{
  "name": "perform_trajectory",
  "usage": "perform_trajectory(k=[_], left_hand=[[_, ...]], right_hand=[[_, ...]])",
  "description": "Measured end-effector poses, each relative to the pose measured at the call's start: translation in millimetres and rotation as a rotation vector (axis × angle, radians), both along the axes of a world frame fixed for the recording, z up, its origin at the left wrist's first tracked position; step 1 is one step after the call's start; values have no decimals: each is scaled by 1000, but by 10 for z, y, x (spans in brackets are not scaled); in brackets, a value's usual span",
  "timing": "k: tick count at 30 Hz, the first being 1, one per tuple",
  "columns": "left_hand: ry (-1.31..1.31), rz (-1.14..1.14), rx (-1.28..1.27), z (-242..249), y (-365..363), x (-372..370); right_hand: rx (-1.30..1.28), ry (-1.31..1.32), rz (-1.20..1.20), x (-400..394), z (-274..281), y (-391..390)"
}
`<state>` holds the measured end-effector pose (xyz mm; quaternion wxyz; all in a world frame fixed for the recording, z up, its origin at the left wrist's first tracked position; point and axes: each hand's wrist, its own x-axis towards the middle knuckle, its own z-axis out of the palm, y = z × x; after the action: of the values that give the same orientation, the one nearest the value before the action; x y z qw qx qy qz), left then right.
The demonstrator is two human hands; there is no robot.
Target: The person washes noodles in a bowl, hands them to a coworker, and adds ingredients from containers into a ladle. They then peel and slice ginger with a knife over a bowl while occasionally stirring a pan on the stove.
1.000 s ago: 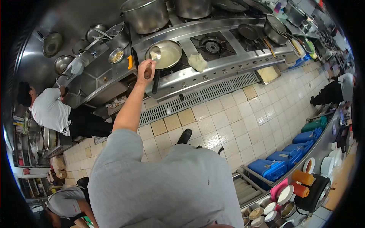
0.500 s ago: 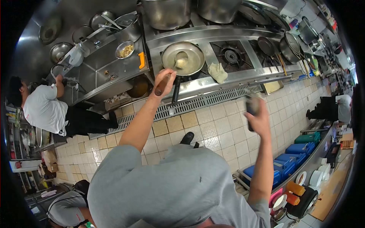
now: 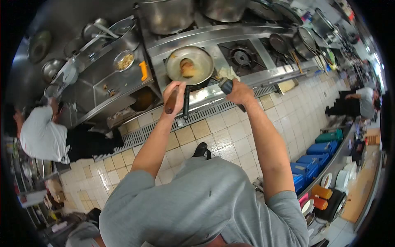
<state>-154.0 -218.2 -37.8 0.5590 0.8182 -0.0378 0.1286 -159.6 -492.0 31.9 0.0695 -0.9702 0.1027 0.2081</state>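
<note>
My left hand [image 3: 174, 92] is wrapped round the wooden handle of a ladle [image 3: 170, 103]. The ladle's bowl sits in a frying pan [image 3: 169, 70] on the range, with something reddish brown in or around it and pale liquid about it. The pan's dark handle [image 3: 186, 108] points towards me, just right of my left hand. My right hand [image 3: 240, 92] grips a dark container with a greyish end [image 3: 226, 85]. That end points towards the pan but is apart from it. Exactly what the container is I cannot make out.
A crumpled cloth [image 3: 227, 73] lies right of the pan, beside a burner [image 3: 242, 57]. Large pots [image 3: 166, 16] stand behind. Left are a bowl of pale pieces [image 3: 124, 60], an orange-handled object [image 3: 143, 71] and a sink [image 3: 90, 92]. A co-worker [image 3: 43, 133] stands there.
My right hand has brought the dark container left and up, close to the pan. The contents at the ladle's bowl have turned from pale to reddish brown. My left hand still holds the ladle.
</note>
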Motion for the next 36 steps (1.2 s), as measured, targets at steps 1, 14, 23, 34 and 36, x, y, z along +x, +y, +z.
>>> perform_trajectory(k=[1,14,23,34,36], left_hand=[[103,26,-6,-45,-30,53],[890,-390,-1647,-478,-41,678],[873,-476,-725,-953,-48,673],[213,236,482,-1128,-942,-527],[285,184,556,-1116,-903,-634]], right_hand=[[155,-131,2,-48,-149,-113],[1055,-1092,-524,-2661,-303,-971],[-211,-1090,-1515,-7344,148,-1921],[-967,-1016,-1616,-10799,-1515,-4104],[-1035,-908,-1938,-10771,-1601,-4164]])
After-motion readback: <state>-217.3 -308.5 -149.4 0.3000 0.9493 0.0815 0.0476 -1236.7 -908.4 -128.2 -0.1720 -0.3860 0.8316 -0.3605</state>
